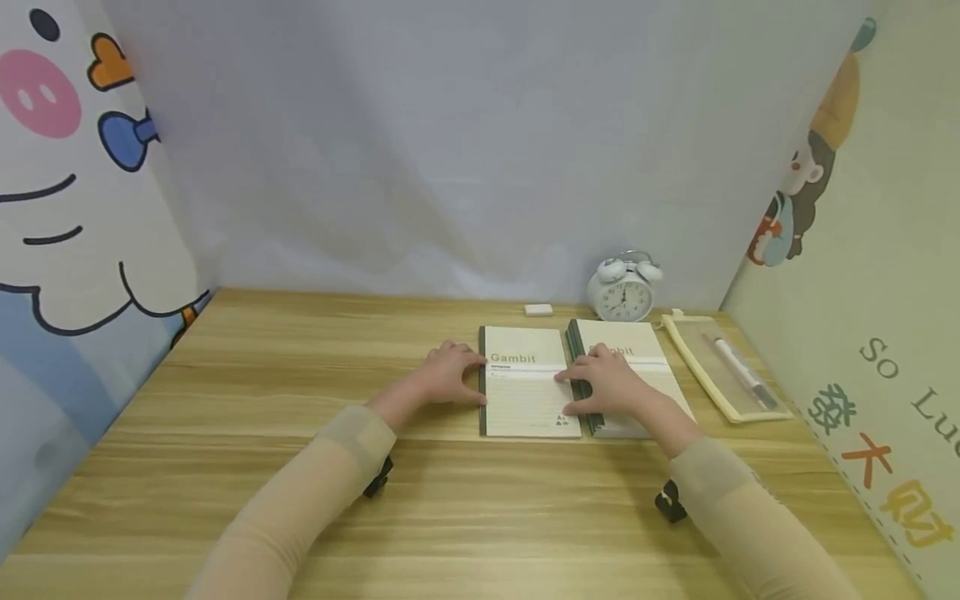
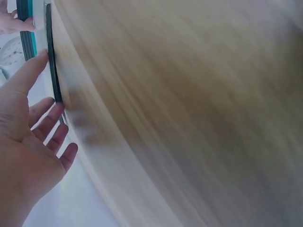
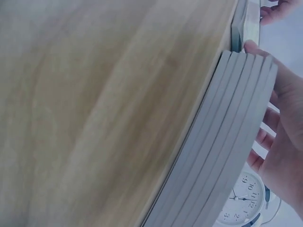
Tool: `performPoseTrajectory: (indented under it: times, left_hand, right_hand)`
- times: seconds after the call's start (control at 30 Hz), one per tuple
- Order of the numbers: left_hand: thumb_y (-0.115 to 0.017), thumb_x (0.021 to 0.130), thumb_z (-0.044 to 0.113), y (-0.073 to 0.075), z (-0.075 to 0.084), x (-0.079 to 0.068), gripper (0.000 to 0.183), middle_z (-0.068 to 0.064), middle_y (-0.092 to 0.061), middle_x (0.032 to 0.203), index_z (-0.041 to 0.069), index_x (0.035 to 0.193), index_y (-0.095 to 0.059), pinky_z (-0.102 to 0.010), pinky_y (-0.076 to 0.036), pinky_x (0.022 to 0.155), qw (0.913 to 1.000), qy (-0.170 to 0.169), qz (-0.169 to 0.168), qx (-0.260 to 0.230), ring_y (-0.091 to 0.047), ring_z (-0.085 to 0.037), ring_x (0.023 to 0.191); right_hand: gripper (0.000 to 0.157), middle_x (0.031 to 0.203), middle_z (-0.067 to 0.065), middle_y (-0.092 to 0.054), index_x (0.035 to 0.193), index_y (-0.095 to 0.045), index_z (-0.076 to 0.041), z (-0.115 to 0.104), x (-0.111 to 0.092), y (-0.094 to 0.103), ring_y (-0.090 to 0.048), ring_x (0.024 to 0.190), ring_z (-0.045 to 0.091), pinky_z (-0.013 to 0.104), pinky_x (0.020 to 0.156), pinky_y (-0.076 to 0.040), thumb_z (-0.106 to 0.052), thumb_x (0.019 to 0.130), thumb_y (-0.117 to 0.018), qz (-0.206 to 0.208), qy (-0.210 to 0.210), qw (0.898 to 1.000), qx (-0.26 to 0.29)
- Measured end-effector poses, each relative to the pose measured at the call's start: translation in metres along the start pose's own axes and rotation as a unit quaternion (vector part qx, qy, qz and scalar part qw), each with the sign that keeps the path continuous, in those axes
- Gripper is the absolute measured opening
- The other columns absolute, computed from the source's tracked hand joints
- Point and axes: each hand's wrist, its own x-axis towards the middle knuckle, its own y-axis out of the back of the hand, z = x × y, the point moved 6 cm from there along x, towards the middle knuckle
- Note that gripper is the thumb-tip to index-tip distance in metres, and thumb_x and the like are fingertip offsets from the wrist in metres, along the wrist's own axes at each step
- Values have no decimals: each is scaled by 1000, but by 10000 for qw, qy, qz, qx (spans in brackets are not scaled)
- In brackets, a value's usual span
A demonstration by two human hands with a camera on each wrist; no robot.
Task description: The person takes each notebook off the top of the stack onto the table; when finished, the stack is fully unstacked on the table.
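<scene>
A single cream notebook point(image 1: 528, 408) with a dark spine and "Gambit" on its cover lies flat on the wooden table. My left hand point(image 1: 447, 375) is at its spine side, thumb and fingertips touching the dark edge. Over the neighbouring stack of notebooks point(image 1: 666, 385) reaches my right hand point(image 1: 611, 385), its fingertips at the single notebook's right edge. In the right wrist view, the stack point(image 3: 213, 137) shows several thick page blocks, and the right thumb extends past its corner. Both hands have spread, loosely bent fingers; neither is wrapped round a notebook.
Behind the notebooks lie a small white eraser point(image 1: 537, 310) and a white twin-bell alarm clock point(image 1: 624, 298). To the stack's right is a yellow-edged mesh pouch point(image 1: 693, 371) with a pen point(image 1: 738, 364) inside. The wooden table point(image 1: 300, 358) meets a pale backdrop behind.
</scene>
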Motion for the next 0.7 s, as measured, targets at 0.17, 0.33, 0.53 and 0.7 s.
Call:
performPoseTrajectory:
  times: [0.17, 0.33, 0.53, 0.7]
  left_hand:
    - [-74, 77, 46, 7, 10, -1, 74, -9, -39, 145, 14, 139, -48, -54, -27, 106, 9997, -102, 170, 166, -30, -33, 132]
    - [-72, 78, 50, 13, 27, 0, 82, -9, -33, 150, 14, 144, -40, -57, -25, 108, 9998, -119, 157, 98, -27, -34, 136]
    - [-70, 77, 56, 14, 51, 4, 87, -8, -34, 150, 15, 146, -36, -56, -27, 106, 9996, -163, 169, -186, -28, -33, 136]
    - [-70, 77, 56, 14, 72, 6, 88, -8, -34, 150, 15, 146, -35, -59, -26, 105, 9977, -279, 316, -532, -27, -33, 137]
  right_hand:
    - [58, 125, 9, -56, 126, -61, -17, 3, -7, 7, -45, 113, 35, 63, 89, -37, -47, 78, -73, 166, -18, 9996, 238]
    - [60, 131, 16, -53, 129, -58, -12, 6, -18, 23, -44, 116, 39, 62, 89, -38, -40, 79, -74, 573, -57, 9968, 551]
    - [63, 134, 20, -50, 132, -54, -8, 23, -36, 39, -40, 122, 41, 59, 100, -31, -34, 79, -75, 976, -85, 9900, 1014]
    - [63, 137, 24, -44, 134, -51, -4, 44, -53, 45, -33, 127, 45, 63, 104, -24, -32, 82, -73, 988, -289, 9857, 1334]
